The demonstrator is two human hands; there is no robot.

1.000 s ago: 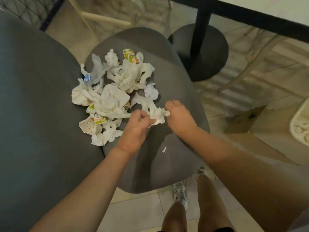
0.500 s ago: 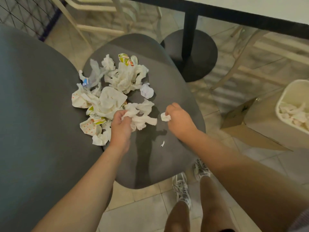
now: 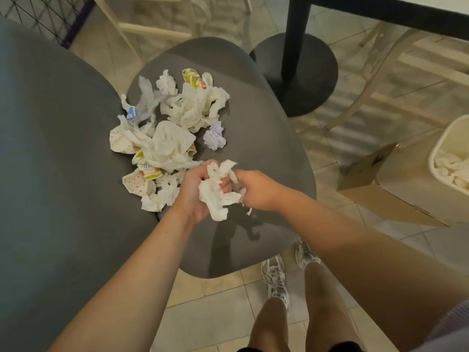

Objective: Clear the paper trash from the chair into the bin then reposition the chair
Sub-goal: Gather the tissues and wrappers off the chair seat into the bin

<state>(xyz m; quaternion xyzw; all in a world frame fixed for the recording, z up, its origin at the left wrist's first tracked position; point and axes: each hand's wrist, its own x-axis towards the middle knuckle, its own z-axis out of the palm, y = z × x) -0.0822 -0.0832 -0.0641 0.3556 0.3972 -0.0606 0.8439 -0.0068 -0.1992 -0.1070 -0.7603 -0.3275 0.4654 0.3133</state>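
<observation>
A grey chair seat (image 3: pixel 266 138) carries a heap of crumpled white and printed paper trash (image 3: pixel 170 128) on its left half. My left hand (image 3: pixel 195 189) and my right hand (image 3: pixel 256 189) meet above the seat's front. Both are closed on one wad of white tissue (image 3: pixel 218 191) held between them, lifted just off the seat. A tiny paper scrap (image 3: pixel 249 212) lies on the seat under my right hand. The white bin (image 3: pixel 442 146), with paper inside, stands at the right edge.
The chair's grey backrest (image 3: pixel 50 174) fills the left side. A black table post and round base (image 3: pixel 304 72) stand beyond the seat. A flattened cardboard box (image 3: pixel 385 189) lies beside the bin. Pale wooden chair legs (image 3: pixel 375 85) cross the tiled floor. My feet (image 3: pixel 276 278) are below the seat.
My hands parted half a second ago, the left gathering tissue from the heap and the right pinching a small scrap. Now they have come together again around a bigger wad.
</observation>
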